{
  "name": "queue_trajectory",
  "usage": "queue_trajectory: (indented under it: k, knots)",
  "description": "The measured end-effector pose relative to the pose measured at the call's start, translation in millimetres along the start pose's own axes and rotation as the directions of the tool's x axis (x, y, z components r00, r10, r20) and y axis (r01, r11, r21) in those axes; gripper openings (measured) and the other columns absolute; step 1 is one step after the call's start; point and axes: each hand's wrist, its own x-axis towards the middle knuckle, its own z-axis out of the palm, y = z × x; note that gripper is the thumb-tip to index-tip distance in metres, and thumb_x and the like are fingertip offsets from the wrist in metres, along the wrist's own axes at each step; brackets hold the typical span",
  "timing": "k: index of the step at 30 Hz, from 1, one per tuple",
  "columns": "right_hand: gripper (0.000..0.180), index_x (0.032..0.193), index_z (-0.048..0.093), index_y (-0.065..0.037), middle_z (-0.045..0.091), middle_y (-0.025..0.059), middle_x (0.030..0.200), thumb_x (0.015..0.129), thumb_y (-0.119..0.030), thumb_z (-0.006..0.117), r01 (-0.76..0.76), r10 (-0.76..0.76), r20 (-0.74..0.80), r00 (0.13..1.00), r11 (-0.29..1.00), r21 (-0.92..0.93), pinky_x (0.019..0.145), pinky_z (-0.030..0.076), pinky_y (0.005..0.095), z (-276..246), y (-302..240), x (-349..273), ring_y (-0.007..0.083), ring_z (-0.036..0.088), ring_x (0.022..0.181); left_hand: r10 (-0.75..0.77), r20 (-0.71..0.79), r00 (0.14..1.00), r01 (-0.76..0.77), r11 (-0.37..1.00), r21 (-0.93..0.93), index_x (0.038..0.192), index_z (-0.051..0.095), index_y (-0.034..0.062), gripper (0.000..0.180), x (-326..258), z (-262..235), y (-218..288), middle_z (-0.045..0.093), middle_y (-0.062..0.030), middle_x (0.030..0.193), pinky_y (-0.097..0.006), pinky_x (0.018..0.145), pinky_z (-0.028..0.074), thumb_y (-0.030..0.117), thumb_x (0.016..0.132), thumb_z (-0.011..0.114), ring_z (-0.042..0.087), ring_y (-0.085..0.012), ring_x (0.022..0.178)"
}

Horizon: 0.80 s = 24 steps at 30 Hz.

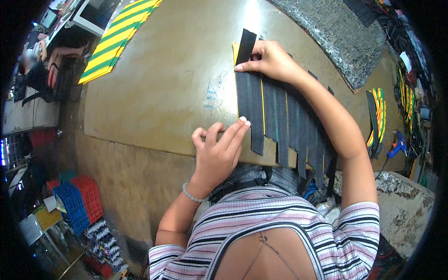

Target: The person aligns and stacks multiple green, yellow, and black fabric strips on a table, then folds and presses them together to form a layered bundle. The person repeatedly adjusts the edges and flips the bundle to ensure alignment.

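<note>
In the head view, black strips (273, 109) lie side by side on the brown tabletop (149, 98), at about 2 o'clock from the centre. The right hand (273, 60), toward 1 o'clock, pinches the upper part of the leftmost strip between thumb and fingers, its end standing past the grip. Apart from it, the left hand (219, 144) sits near the centre, fingers spread, two fingertips at that strip's left edge. A blue glue gun (398, 144) lies at 3 o'clock, yellow-and-green striped material (119, 42) at 11.
</note>
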Motion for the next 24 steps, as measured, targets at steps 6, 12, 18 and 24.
queue_trajectory:
  k: [6, 12, 18, 24]
  knots:
    - [0.023, 0.091, 0.073, -0.003, 0.070, 0.0031, 0.073, 0.079, -0.019, 0.083, -0.023, 0.023, 0.009, 1.000, 1.000, -0.021, 0.064, 0.049, 0.0276, -2, 0, 2, 0.0074, 0.059, 0.066, -0.004, -0.006, 1.000, 0.004, 0.999, -0.034, 0.125, 0.067, 0.0181, 0.043, 1, -1, -1, 0.063, 0.0096, 0.128, -0.041, 0.088, 0.030, 0.014, 0.082, 0.067, 0.047, -0.0185, 0.099]
    - [0.022, 0.090, 0.073, -0.003, 0.069, 0.0037, 0.072, 0.078, -0.019, 0.083, -0.033, 0.034, 0.008, 0.999, 0.991, -0.131, 0.064, 0.049, 0.0285, -3, -8, -1, 0.0089, 0.058, 0.064, -0.009, 0.009, 1.000, 0.009, 0.999, -0.039, 0.124, 0.068, 0.0181, 0.042, 1, -2, -2, 0.064, 0.0091, 0.128, -0.041, 0.089, 0.031, 0.014, 0.083, 0.067, 0.047, -0.0187, 0.099]
    - [0.023, 0.089, 0.072, -0.003, 0.068, 0.0058, 0.075, 0.078, -0.020, 0.083, 0.076, -0.083, -0.038, 0.996, 0.984, -0.160, 0.066, 0.049, 0.0300, -4, -13, -2, 0.0117, 0.059, 0.067, 0.025, 0.003, 1.000, -0.024, 0.990, -0.142, 0.110, 0.069, 0.0147, 0.025, 23, -13, -5, 0.067, 0.0054, 0.111, -0.038, 0.084, 0.036, 0.016, 0.086, 0.067, 0.051, -0.0200, 0.093]
    - [0.023, 0.087, 0.070, -0.002, 0.069, 0.0080, 0.081, 0.079, -0.020, 0.081, -0.029, 0.030, 0.005, 1.000, 0.987, -0.160, 0.067, 0.049, 0.0316, -2, -13, -4, 0.0152, 0.061, 0.070, 0.126, 0.048, 0.991, -0.094, 0.901, -0.423, 0.100, 0.066, 0.0098, 0.016, 67, -5, -36, 0.064, -0.0001, 0.088, -0.037, 0.078, 0.041, 0.019, 0.088, 0.069, 0.055, -0.0221, 0.083]
